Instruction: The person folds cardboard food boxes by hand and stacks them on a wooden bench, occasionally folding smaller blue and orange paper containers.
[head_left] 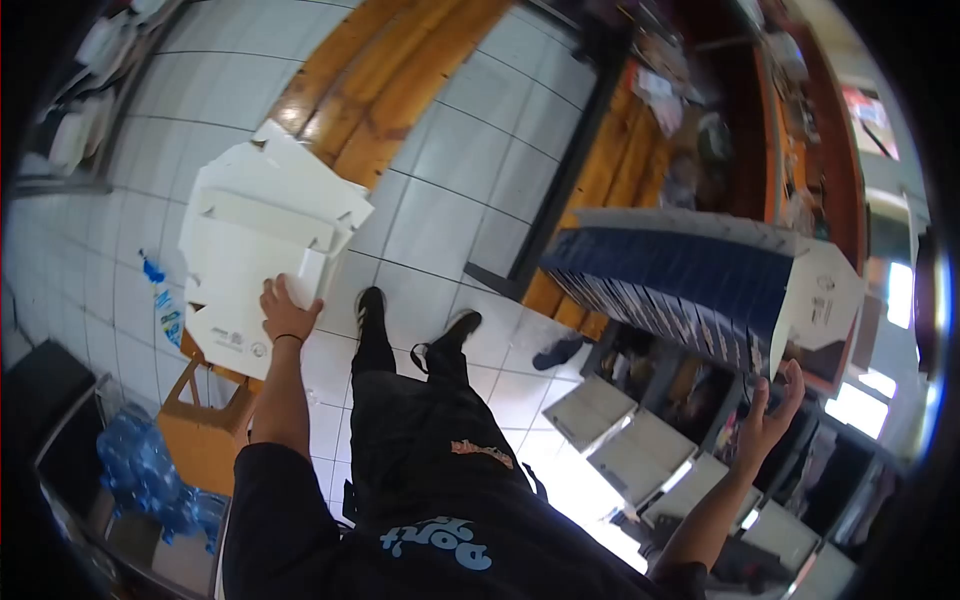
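Left hand [290, 312] rests loosely spread on white cardboard [250, 240] on a wooden tabletop [365, 85], gripping nothing visible; right hand [768, 412], half open, seemingly empty, is right by a row of blue-and-white cartons [670, 280]; the step seems carton handling; grasping one calls for closing fingers.

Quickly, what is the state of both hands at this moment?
Left hand: open, resting on the white cardboard.
Right hand: open, fingers parted, near the blue-and-white stack; contact cannot be told.
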